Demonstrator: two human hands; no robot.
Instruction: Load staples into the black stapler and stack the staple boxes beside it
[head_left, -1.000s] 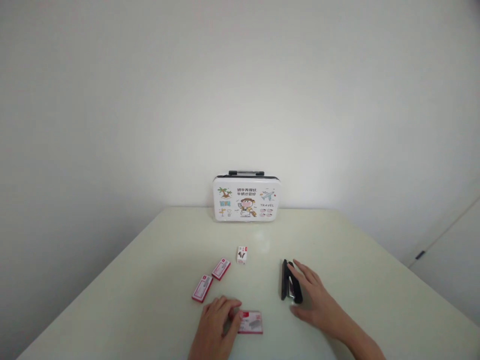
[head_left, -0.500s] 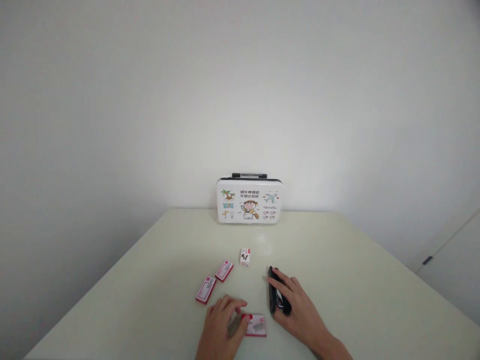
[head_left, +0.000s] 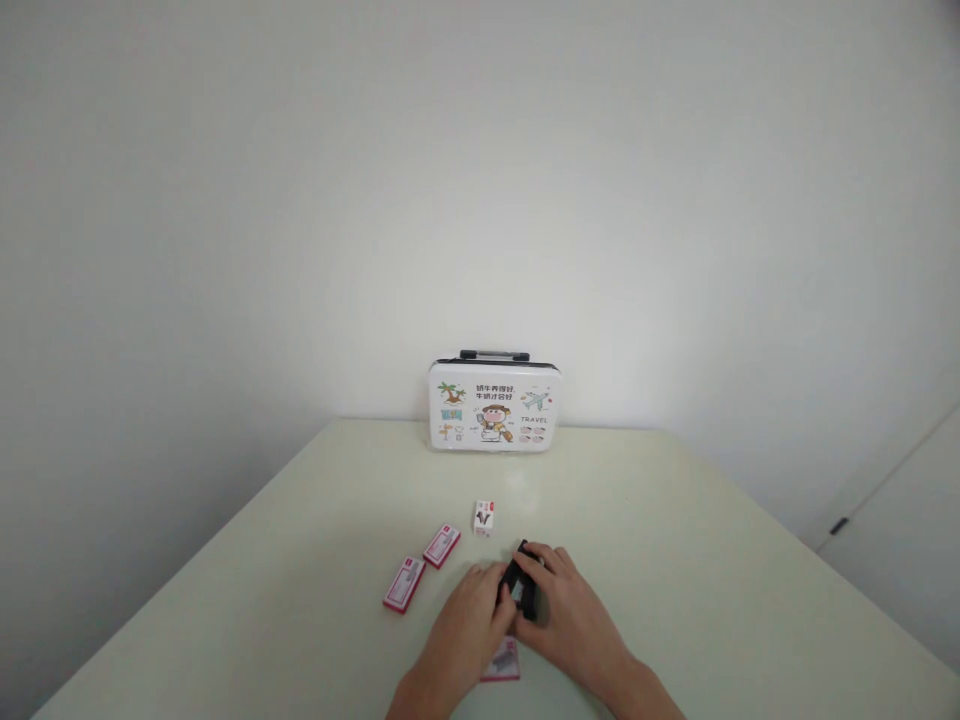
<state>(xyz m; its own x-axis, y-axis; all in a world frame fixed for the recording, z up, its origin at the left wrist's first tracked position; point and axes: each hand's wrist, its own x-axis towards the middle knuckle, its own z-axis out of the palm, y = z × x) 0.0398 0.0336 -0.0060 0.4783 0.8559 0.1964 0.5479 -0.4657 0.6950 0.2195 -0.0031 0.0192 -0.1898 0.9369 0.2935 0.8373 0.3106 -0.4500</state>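
Observation:
A black stapler (head_left: 524, 592) is held between my two hands over the near part of the table. My left hand (head_left: 466, 618) grips it from the left, the thumb and fingers closed at its side. My right hand (head_left: 564, 618) is wrapped round its right side, fingertips near the far end. Below the hands lies a pink-and-white staple box (head_left: 502, 662), partly hidden by my left hand and wrist. Farther left, two more staple boxes, one nearer (head_left: 405, 584) and one farther (head_left: 442, 545), lie at a slant. A small white box (head_left: 484, 517) with a black clip picture stands beyond the stapler.
A white case (head_left: 495, 405) with cartoon travel prints and a black handle stands upright at the table's back edge, close to the wall (head_left: 480, 200). The pale table (head_left: 300, 560) narrows toward the back. A small black fitting (head_left: 838, 526) shows at the far right.
My right hand has brought the stapler leftward. The left hand has left the near staple box, moved up and right, and closed on the stapler. The view has shifted slightly.

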